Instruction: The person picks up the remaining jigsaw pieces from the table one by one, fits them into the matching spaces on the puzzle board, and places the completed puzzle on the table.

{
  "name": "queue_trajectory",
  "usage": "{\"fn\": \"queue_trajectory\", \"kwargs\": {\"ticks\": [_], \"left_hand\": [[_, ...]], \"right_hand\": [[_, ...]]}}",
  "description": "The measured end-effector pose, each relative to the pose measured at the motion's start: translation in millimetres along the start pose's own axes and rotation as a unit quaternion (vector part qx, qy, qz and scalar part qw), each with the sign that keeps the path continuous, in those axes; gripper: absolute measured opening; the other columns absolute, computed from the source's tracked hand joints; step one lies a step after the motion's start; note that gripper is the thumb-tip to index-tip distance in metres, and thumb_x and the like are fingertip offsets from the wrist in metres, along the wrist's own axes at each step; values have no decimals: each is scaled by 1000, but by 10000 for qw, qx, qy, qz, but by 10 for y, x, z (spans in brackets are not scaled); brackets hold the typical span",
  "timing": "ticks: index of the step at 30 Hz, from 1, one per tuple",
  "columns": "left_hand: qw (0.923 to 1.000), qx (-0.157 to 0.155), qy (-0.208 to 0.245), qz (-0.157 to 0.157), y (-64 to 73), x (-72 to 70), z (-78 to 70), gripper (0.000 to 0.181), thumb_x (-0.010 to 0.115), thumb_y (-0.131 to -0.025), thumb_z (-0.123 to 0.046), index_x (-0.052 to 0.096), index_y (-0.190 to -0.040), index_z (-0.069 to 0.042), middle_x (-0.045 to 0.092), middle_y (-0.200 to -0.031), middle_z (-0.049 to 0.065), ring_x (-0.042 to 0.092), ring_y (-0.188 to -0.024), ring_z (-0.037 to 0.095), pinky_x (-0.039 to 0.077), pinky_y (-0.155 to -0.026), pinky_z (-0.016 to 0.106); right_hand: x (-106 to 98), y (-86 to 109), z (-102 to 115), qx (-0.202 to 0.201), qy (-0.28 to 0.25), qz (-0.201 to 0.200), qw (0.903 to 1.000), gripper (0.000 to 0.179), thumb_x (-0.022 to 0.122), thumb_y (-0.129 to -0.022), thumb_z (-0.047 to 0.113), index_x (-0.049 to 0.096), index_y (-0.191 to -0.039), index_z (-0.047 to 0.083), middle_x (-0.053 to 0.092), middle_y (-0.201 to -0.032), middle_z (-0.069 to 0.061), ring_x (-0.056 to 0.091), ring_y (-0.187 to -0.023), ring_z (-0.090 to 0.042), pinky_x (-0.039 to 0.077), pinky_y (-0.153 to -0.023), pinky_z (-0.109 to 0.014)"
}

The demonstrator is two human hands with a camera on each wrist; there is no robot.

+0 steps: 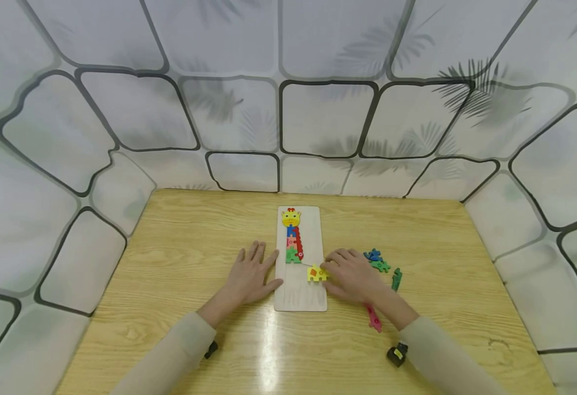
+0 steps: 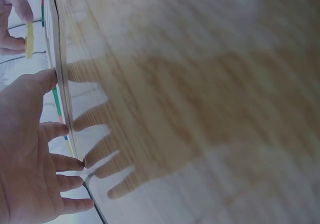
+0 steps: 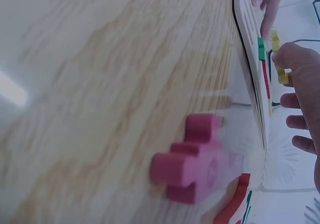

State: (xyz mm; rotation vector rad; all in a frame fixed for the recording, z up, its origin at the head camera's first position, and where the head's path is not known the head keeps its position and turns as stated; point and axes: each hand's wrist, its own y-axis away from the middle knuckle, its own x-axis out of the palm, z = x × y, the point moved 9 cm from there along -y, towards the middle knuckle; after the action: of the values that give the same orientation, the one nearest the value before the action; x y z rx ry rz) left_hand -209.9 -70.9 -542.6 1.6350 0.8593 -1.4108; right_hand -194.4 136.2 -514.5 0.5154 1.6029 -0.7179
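A pale wooden puzzle board (image 1: 300, 299) lies upright on the table ahead of me. Set in it are a yellow giraffe head (image 1: 290, 220), a blue piece (image 1: 290, 232), a pink piece (image 1: 291, 242), a green piece (image 1: 292, 255) and a red strip (image 1: 298, 244). With thumb and finger, my right hand (image 1: 354, 276) pinches a yellow puzzle piece (image 1: 314, 274) over the board's right side; the right wrist view shows that piece (image 3: 276, 43) raised above the board. Fingers spread, my left hand (image 1: 250, 278) rests at the board's left edge.
To the right of the board lie loose pieces: a blue one (image 1: 374, 255), a green one (image 1: 381, 266), a dark green one (image 1: 397, 278) and a pink one (image 1: 374, 319). A red piece (image 3: 234, 202) shows behind the pink one in the right wrist view. Patterned walls enclose the table.
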Motion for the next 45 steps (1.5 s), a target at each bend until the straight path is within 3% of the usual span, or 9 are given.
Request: {"fn": "queue_trajectory", "kwargs": {"ticks": [18, 45], "left_hand": [[10000, -24, 89, 5, 8, -5, -3, 80, 47, -103, -69, 37, -165, -21, 33, -170, 26, 29, -161, 44, 33, -127, 65], [10000, -24, -31, -31, 18, -25, -5, 79, 46, -103, -69, 37, -165, -21, 35, -170, 25, 32, -160, 43, 35, -126, 64]], "right_hand": [[18, -178, 119, -73, -29, -86, 9999, 35, 72, -95, 49, 75, -118, 23, 74, -117, 1, 68, -114, -23, 58, -98, -45], [196, -353, 171, 60, -206, 486, 9986, 39, 63, -103, 51, 71, -128, 23, 72, -124, 1, 65, -121, -22, 55, -104, -43]]}}
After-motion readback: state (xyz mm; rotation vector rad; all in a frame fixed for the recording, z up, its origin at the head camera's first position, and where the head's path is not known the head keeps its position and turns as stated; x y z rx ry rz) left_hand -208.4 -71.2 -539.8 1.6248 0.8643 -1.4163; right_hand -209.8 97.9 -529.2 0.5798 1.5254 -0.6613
